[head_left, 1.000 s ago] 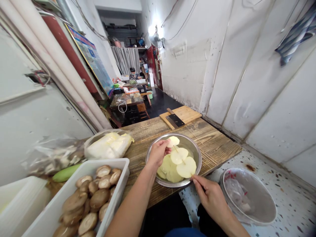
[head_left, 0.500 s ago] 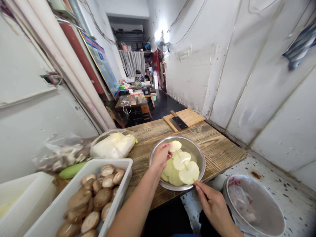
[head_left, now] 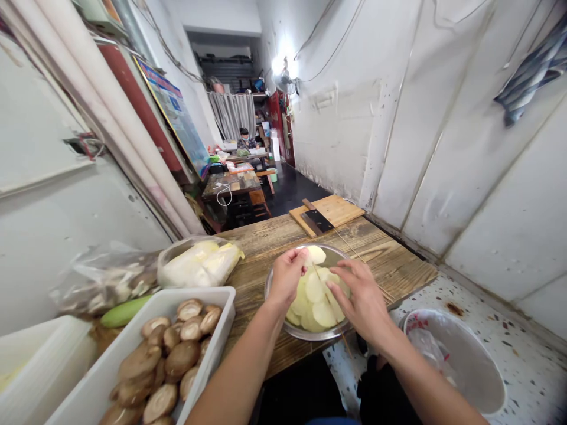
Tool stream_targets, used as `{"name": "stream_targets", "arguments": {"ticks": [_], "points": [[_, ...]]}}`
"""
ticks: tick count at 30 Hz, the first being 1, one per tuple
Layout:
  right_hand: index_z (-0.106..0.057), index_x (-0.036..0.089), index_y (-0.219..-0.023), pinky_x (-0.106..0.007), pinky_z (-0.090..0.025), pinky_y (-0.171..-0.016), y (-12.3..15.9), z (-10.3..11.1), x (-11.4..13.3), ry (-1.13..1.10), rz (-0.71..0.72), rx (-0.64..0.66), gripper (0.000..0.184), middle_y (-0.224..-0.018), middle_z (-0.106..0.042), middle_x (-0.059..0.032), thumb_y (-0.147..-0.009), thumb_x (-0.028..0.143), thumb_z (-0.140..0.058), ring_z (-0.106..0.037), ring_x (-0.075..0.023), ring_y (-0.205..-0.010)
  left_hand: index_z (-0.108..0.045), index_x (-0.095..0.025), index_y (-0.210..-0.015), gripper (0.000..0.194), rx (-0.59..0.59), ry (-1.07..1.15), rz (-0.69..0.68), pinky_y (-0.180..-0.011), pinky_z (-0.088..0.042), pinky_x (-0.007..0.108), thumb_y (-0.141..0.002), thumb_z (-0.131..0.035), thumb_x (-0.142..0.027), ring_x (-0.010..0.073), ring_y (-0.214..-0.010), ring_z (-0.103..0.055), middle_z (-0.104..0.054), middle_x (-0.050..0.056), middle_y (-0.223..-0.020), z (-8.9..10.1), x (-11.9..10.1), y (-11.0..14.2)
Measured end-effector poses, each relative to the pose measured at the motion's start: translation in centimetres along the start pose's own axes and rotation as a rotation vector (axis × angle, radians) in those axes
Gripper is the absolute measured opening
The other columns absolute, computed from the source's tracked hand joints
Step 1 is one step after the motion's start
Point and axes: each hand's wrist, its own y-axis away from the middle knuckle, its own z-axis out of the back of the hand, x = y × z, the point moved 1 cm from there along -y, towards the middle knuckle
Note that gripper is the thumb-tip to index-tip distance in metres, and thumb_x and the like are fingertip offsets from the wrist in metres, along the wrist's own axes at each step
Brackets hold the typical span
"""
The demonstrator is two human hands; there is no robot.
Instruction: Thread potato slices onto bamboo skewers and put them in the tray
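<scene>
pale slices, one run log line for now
left hand: pinches slice on skewer | right hand: over bowl | cleaver: on board

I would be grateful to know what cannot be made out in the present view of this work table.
Head view:
- Number of pale slices in the bowl: they overlap, and the right hand hides part.
- Near end of the mushroom tray: cut off by the bottom edge.
- Full contents of the bin: the right forearm covers part.
- What the far person handles: too small.

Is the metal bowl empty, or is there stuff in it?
Not empty: lots of pale yellow slices lie inside the metal bowl.
</scene>
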Motion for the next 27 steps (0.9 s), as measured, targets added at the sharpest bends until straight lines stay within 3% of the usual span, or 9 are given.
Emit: {"name": "stream_targets", "arguments": {"ticks": [4, 8, 12, 16, 23, 27], "points": [[-0.071, 0.017, -0.09, -0.036, -0.044, -0.081, -2.7, -3.2, 0.2, -0.031, -0.057, 0.064, 0.017, -0.091, -0.064, -0.0087, -0.086, 0.025, -0.057, -0.057, -0.0224, -0.087, -0.065, -0.013, -0.073, 0.024, -0.043, 0.019, -0.017, -0.048, -0.032, 0.018, -0.067, -0.066, -0.035, 0.0051, -0.047, -0.042, -0.057, -0.002, -0.058, -0.4, 0.2, 0.3], [-0.07, 0.019, -0.08, -0.029, -0.043, -0.071, -2.8, -4.5, 0.1, -0.083, -0.066, 0.079, 0.017, -0.074, -0.064, -0.0036, -0.086, 0.017, -0.055, -0.055, -0.0189, -0.075, -0.064, -0.013, -0.066, 0.02, -0.105, 0.002, 0.0, -0.047, -0.031, 0.019, -0.065, -0.066, -0.033, 0.0058, -0.046, -0.042, -0.055, -0.003, -0.054, -0.2, 0.5, 0.2], [-0.07, 0.019, -0.078, -0.029, -0.042, -0.071, -2.3, -4.7, 0.2, -0.114, -0.069, 0.05, 0.019, -0.074, -0.065, -0.0037, -0.086, 0.017, -0.053, -0.054, -0.0194, -0.076, -0.064, -0.013, -0.061, 0.018, -0.149, 0.015, 0.039, -0.048, -0.033, 0.019, -0.062, -0.066, -0.031, 0.0069, -0.048, -0.045, -0.056, -0.002, -0.053, -0.1, 0.8, 0.1], [-0.07, 0.018, -0.079, -0.03, -0.042, -0.072, -1.9, -4.6, 0.0, -0.129, -0.079, 0.011, 0.02, -0.075, -0.066, -0.0048, -0.086, 0.016, -0.051, -0.054, -0.0203, -0.077, -0.066, -0.012, -0.066, 0.021, -0.115, 0.128, 0.149, -0.051, -0.041, 0.02, -0.059, -0.069, -0.032, 0.009, -0.053, -0.052, -0.061, 0.002, -0.059, -0.4, 0.8, 0.3], [-0.068, 0.018, -0.072, -0.029, -0.043, -0.071, -1.8, -3.8, 0.0, -0.182, -0.087, -0.038, 0.026, -0.077, -0.066, -0.0054, -0.088, 0.019, -0.048, -0.056, -0.019, -0.074, -0.068, -0.009, -0.075, 0.021, -0.098, 0.259, 0.248, -0.056, -0.049, 0.022, -0.059, -0.071, -0.024, 0.0119, -0.059, -0.061, -0.069, 0.009, -0.073, -0.1, -0.7, 0.1], [-0.067, 0.018, -0.07, -0.026, -0.041, -0.064, -2.4, -3.5, 0.3, -0.125, -0.11, 0.04, 0.028, -0.07, -0.06, -0.0038, -0.089, 0.019, -0.046, -0.055, -0.0166, -0.069, -0.067, -0.01, -0.076, 0.024, -0.086, 0.243, 0.172, -0.062, -0.052, 0.027, -0.062, -0.072, -0.028, 0.0146, -0.064, -0.063, -0.07, 0.011, -0.079, -0.1, -0.8, 0.1]]}}
